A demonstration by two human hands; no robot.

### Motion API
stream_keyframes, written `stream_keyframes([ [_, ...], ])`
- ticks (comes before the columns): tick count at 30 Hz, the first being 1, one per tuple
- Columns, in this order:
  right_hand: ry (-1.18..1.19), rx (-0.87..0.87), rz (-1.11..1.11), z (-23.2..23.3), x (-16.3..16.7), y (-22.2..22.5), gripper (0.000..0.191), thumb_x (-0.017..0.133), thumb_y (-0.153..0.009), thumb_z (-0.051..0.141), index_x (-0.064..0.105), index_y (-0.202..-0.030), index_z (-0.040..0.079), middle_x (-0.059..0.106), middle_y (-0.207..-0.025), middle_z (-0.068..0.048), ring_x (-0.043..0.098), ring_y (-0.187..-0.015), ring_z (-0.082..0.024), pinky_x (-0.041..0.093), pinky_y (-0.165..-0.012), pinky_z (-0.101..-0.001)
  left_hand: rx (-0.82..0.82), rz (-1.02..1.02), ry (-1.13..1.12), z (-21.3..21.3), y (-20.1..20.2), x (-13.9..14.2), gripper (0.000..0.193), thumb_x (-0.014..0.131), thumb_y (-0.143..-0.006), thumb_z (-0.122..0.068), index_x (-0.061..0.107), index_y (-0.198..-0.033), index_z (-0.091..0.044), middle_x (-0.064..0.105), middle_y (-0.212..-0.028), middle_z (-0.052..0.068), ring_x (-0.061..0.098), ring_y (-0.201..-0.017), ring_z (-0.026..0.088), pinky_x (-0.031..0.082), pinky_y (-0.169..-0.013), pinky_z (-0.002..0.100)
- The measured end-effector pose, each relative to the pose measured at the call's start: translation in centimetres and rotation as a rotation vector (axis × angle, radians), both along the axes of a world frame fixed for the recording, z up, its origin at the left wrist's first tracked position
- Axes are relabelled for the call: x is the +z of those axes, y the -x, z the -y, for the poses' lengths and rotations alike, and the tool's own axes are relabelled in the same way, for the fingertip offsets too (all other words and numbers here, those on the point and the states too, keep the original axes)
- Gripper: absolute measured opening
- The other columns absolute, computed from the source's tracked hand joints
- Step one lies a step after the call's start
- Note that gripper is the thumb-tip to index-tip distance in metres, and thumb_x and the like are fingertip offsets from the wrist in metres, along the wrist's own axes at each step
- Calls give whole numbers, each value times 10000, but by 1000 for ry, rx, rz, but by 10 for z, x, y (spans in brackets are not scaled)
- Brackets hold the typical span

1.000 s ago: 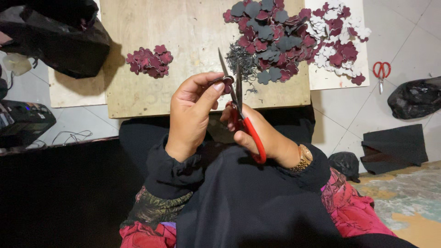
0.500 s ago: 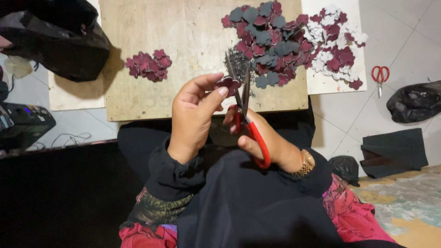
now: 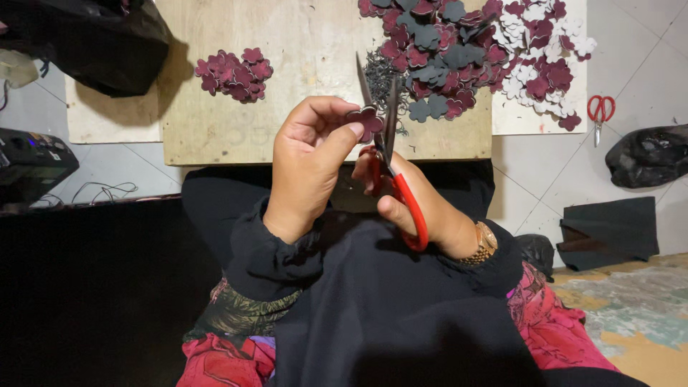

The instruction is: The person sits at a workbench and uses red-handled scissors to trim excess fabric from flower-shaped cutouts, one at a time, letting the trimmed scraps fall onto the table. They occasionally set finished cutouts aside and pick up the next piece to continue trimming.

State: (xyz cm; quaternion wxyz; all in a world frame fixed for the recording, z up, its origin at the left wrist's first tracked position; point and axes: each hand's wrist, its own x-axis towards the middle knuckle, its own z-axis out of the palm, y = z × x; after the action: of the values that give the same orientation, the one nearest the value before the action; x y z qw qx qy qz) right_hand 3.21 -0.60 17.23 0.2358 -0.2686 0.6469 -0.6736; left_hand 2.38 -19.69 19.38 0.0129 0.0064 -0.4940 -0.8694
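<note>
My left hand [image 3: 312, 161] pinches a small maroon flower-shaped cutout [image 3: 367, 120] between thumb and fingertips. My right hand [image 3: 423, 204] grips red-handled scissors [image 3: 390, 161], blades parted and pointing up at the cutout's edge. Both hands hover over my lap, just in front of a wooden board [image 3: 308, 64]. On the board lie a small heap of trimmed maroon flowers [image 3: 235, 73] at the left and a big heap of maroon, grey and white flower shapes [image 3: 473, 50] at the right. A little mound of dark trimmings [image 3: 378, 72] sits behind the blades.
A second pair of red scissors [image 3: 599, 115] lies on the tiled floor at the right. Black bags sit at the upper left [image 3: 86, 36] and right [image 3: 648, 154]. Dark sheet material [image 3: 609, 229] lies on the floor. A black device [image 3: 32, 161] with cables is at the left.
The scissors blades have opened a little wider and the left hand has turned the cutout slightly. Both hands stay in the same place over the lap.
</note>
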Motion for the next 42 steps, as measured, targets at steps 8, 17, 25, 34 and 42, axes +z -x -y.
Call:
stream_keyframes([
  [8,3,-2,59,5,-9,-2,952,632,-918,749,419,-1460,-6,510,-1229,-48,471,-1046,-141,457,-954,-292,17,0,-45,7,1,-11,246,672,-996,63,606,-1224,-2,686,-1112,88,650,-1002,126,522,-880,277],
  [17,-24,22,-33,4,-1,1,880,603,-960,729,450,-1425,-3,516,-1227,-58,485,-1081,-150,466,-1001,-306,9,14,-55,1,3,-3,211,681,-993,60,615,-1191,21,708,-1095,109,693,-1005,133,583,-933,293],
  [25,28,-21,45,-1,-2,0,859,637,-934,726,468,-1378,10,513,-1223,-59,496,-1065,-157,470,-976,-323,-81,81,-95,-2,0,7,398,700,-943,55,540,-1303,-4,646,-1037,53,673,-884,110,568,-743,238],
  [34,68,12,77,-12,-8,3,848,659,-936,726,490,-1364,14,505,-1220,-43,481,-1089,-151,457,-1003,-320,-27,97,-48,-13,9,5,414,712,-965,58,534,-1336,14,685,-1006,84,681,-899,107,564,-781,228],
  [42,62,-42,56,-22,-7,8,873,657,-934,724,478,-1407,12,542,-1277,-54,506,-1086,-152,481,-997,-320,-69,120,-88,-30,15,14,441,691,-948,61,496,-1339,7,686,-1017,78,680,-845,113,531,-658,228],
])
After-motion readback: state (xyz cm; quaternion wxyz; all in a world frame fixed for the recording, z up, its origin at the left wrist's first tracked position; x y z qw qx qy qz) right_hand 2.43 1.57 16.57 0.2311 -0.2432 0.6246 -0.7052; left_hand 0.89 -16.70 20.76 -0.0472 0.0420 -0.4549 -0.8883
